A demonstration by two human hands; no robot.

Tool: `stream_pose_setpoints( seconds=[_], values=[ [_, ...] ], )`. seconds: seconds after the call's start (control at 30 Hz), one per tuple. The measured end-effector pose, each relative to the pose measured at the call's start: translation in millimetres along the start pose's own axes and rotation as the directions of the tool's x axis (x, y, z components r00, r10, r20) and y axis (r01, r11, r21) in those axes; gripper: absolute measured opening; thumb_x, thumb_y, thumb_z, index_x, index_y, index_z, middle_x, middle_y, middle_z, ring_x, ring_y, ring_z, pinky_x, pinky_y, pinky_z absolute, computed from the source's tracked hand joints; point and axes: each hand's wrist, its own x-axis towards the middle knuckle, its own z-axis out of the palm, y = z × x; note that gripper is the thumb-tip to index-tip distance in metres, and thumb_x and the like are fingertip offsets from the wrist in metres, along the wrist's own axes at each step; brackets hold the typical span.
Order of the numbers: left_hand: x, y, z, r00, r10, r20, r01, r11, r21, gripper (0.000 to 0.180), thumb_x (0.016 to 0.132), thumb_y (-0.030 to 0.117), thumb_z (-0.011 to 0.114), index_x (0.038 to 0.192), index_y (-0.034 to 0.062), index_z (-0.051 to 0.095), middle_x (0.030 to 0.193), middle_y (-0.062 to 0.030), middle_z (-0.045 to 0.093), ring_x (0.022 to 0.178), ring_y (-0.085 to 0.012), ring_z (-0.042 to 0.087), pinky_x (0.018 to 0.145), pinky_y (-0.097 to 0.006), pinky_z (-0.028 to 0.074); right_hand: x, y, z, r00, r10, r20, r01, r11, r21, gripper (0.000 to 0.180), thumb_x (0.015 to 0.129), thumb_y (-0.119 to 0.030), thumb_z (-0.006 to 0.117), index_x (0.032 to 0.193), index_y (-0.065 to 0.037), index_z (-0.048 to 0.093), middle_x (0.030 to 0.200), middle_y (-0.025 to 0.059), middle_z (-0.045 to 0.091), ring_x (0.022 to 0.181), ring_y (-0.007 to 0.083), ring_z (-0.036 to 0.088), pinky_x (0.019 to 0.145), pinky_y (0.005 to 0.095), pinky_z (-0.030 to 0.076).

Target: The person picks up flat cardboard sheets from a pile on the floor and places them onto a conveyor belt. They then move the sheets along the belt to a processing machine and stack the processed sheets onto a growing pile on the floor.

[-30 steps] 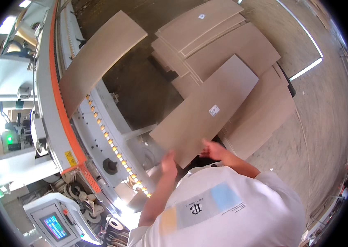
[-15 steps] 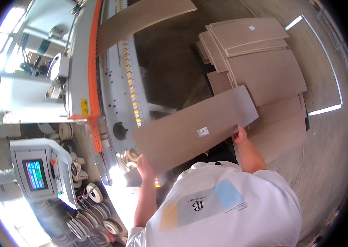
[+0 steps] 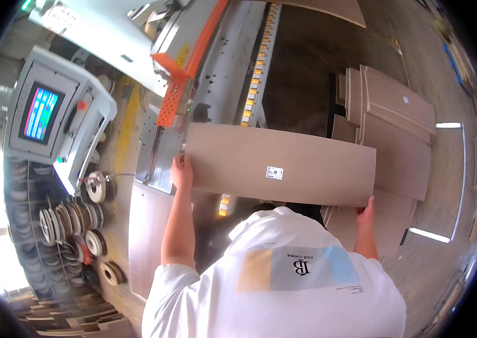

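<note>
A long brown panel [image 3: 227,163] with a small white label lies across in front of me, held by its two ends. My left hand [image 3: 182,172] is closed on its left edge, right beside the metal bed of a machine. At the near right corner my right hand [image 3: 366,212] grips the panel, with the thumb along the edge and the fingers partly hidden below. The panel's left end reaches over or against the machine bed [image 3: 162,152]; I cannot tell whether it rests there.
An orange-edged machine [image 3: 193,50] with a roller track [image 3: 256,73] runs away from me. Stacked brown panels [image 3: 396,152] lie at the right. To the left stand a control panel with a screen [image 3: 41,112] and several rolls of edging [image 3: 69,219]. Another panel [image 3: 151,242] lies near my left arm.
My view has turned left. The panel has swung from a slant to nearly level, and its left end has come up to the machine bed. Both hands keep hold of it.
</note>
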Motion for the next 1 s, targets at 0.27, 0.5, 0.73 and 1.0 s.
stream_pose_setpoints(
  seconds=[0.27, 0.5, 0.73, 1.0],
  values=[
    [-56.3, 1.3, -3.1, 0.919, 0.292, -0.265, -0.267, 0.955, 0.127, 0.053, 0.086, 0.012, 0.071, 0.136, 0.0072, 0.054, 0.143, -0.0166, 0.054, 0.134, -0.039, 0.047, 0.112, -0.05, 0.038, -87.5, 21.7, 19.7, 0.967, 0.037, 0.25, 0.016, 0.978, -0.208, 0.048, 0.093, -0.057, 0.072, 0.119, -0.018, 0.068, 0.1, -0.0036, 0.07, 0.082, 0.0123, 0.062, 0.077, 0.0324, 0.052],
    [-104.9, -18.7, 22.1, 0.933, -0.061, -0.355, 0.002, 0.987, -0.163, 0.072, 0.088, 0.014, 0.073, 0.15, 0.0012, 0.039, 0.155, -0.0221, 0.038, 0.142, -0.0397, 0.038, 0.116, -0.051, 0.034, -161.4, 24.9, 51.4, 0.934, 0.064, 0.351, 0.173, 0.78, -0.601, 0.056, 0.099, -0.054, 0.062, 0.122, -0.003, 0.07, 0.11, 0.0081, 0.073, 0.083, 0.0215, 0.069, 0.071, 0.036, 0.057],
    [-130.3, 8.8, 26.1, 0.882, -0.422, 0.208, 0.436, 0.569, -0.697, 0.085, 0.101, 0.02, 0.062, 0.167, 0.0121, 0.009, 0.114, -0.0145, 0.07, 0.087, -0.0216, 0.067, 0.083, -0.036, 0.056, -181.1, 19.1, 69.2, 0.875, -0.028, 0.484, 0.444, 0.449, -0.776, 0.054, 0.099, -0.047, 0.066, 0.099, 0.007, 0.071, 0.087, 0.0127, 0.073, 0.07, 0.0231, 0.07, 0.062, 0.0355, 0.057],
    [-117.3, 26.0, 31.1, 0.887, -0.381, 0.261, 0.404, 0.365, -0.839, 0.079, 0.104, 0.009, 0.057, 0.167, 0.0159, 0.009, 0.097, -0.0084, 0.067, 0.071, -0.0145, 0.063, 0.066, -0.032, 0.058, -133.3, 27.1, 66.5, 0.892, -0.04, 0.45, 0.399, 0.538, -0.742, 0.043, 0.098, -0.041, 0.07, 0.085, -0.001, 0.064, 0.076, 0.0078, 0.068, 0.065, 0.0168, 0.066, 0.055, 0.0333, 0.054]
  ],
)
